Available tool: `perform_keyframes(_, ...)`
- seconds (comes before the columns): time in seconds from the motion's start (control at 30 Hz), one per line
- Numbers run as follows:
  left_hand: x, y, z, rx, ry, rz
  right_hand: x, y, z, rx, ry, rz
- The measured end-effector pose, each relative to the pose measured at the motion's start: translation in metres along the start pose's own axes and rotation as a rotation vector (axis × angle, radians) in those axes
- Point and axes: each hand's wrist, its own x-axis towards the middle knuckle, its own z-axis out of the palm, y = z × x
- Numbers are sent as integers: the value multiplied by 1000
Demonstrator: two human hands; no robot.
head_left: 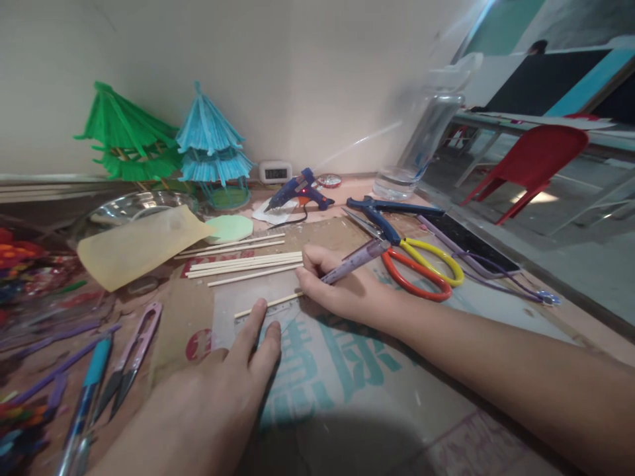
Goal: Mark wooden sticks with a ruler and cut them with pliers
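Right hand (342, 291) grips a translucent purple pen (354, 260), fingers curled shut around the barrel, tip down at the end of a thin wooden stick (268, 305). Stick lies on a clear plastic ruler (233, 317), running roughly 8 to 2 o'clock. Left hand (218, 390) lies flat, fingers extended and holding nothing, fingertips (258, 311) pressing the ruler just beside the stick. Ruler sits on a cardboard sheet (347, 370) with teal print.

At 12 o'clock from the stick: bundle of spare sticks (245, 263). At 2 o'clock from the right hand: two pairs of scissors, orange-yellow handles (421, 268) and blue handles (381, 213). Blue glue gun (300, 190) farther back at 12 o'clock. Thread snips (133, 354) at 9 o'clock of the left hand. Green (124, 142) and blue paper umbrellas (211, 145) stand against the wall.
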Motion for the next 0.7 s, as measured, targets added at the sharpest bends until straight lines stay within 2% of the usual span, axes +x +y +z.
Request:
perform_keyframes(0.23, 1, -1, 2, 21, 81, 43, 0, 2, 2, 13, 7, -21)
perform_keyframes(0.4, -3, -2, -6, -12, 121, 25, 2, 3, -1, 123, 222, -45)
perform_keyframes(0.5, -5, -1, 1, 10, 192, 25, 5, 5, -1, 158, 268, -107)
perform_keyframes(0.6, -6, -1, 14, 57, 325, 24, 8, 4, 0, 112, 285, -228)
perform_keyframes(0.7, -9, -2, 17, 37, 369, 36, 7, -3, -2, 146, 303, -280)
